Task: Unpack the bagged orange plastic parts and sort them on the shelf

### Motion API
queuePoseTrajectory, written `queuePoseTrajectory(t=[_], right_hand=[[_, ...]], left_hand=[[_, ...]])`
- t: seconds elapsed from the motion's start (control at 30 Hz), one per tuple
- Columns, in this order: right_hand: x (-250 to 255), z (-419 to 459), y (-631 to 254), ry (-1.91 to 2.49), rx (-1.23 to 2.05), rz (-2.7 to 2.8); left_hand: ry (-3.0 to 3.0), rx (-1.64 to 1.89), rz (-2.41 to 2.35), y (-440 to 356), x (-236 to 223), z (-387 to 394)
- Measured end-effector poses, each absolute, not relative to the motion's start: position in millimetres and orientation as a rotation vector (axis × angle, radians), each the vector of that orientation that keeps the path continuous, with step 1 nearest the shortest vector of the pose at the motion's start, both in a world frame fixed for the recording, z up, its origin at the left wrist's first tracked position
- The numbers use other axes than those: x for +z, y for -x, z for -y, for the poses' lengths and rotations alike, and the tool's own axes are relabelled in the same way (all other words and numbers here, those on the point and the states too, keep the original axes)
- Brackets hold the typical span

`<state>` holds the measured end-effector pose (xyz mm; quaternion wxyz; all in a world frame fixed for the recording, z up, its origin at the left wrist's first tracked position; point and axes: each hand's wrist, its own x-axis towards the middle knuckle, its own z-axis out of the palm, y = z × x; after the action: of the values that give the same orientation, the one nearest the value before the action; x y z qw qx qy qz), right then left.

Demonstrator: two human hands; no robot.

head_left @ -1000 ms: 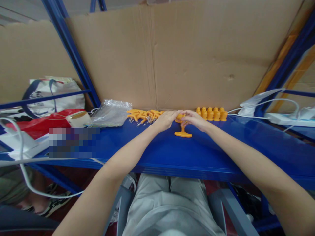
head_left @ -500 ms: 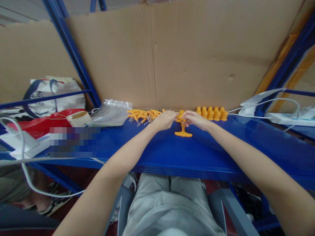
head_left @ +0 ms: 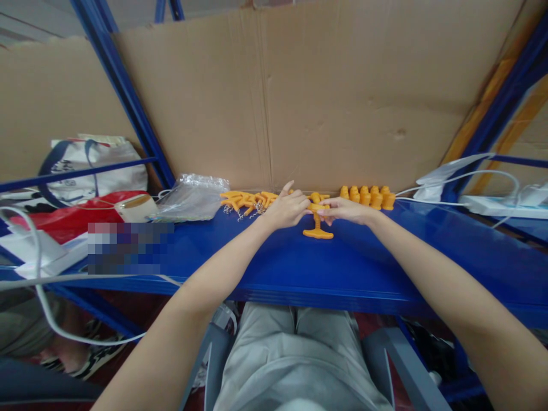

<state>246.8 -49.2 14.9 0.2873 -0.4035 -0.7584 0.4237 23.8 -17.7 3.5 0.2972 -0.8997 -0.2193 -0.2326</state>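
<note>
left hand (head_left: 287,209) and right hand (head_left: 349,211) at upright orange piece (head_left: 317,233), blue table (head_left: 325,268), cardboard (head_left: 342,97) behind

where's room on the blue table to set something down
Bare table shows between the forearms, before the orange T-shaped piece, and from right forearm to white power strip. Crowded: the back, from plastic bag through spiral-tipped parts, left hand and right hand to stubby pieces.

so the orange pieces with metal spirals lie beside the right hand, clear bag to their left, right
Wrong hand: the head view shows the orange pieces with metal spirals beside the left hand. The clear bag is to their left.
</note>
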Motion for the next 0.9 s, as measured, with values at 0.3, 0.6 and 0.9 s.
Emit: queuePoseTrajectory(t=[0.3,0.6,0.9], right_hand=[[5.7,34.2,-250.0,1.175,0.862,2.236],[1.0,24.6,-250.7,1.112,0.420,2.383],[9.2,31.5,-244.5,1.124,-0.039,2.497]], left_hand=[[2.565,-0.536,0.712,-26.4,6.0,19.1],[2.702,-0.610,0.936,-24.2,7.0,13.6],[3.197,-0.917,1.139,-19.9,7.4,3.3]])
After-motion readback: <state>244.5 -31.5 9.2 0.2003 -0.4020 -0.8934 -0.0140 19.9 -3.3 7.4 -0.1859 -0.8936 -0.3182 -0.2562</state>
